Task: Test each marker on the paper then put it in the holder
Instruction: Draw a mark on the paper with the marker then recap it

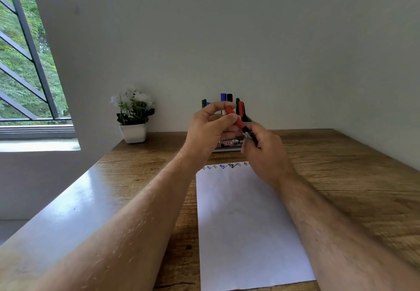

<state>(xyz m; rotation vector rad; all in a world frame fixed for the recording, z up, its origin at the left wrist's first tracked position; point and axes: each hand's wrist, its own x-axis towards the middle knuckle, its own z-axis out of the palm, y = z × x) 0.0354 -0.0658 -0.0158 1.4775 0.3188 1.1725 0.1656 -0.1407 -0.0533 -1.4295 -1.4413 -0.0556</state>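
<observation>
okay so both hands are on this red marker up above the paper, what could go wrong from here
1. The left hand pinches the red cap while the right hand holds the barrel; a sudden pull might jerk the marker into the holder just behind.
2. Test marks crowd the paper's far edge; the next stroke could run onto the wooden table.

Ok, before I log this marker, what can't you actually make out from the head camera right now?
- Holder: mostly hidden behind both hands in the head view; its shape and free slots unclear.
- Red marker: whether its cap is going on or off cannot be told; left hand and right hand cover the barrel.
- Box label: too small and half covered.
- Scribbles on the paper: too small; right end hidden by the right hand.
</observation>
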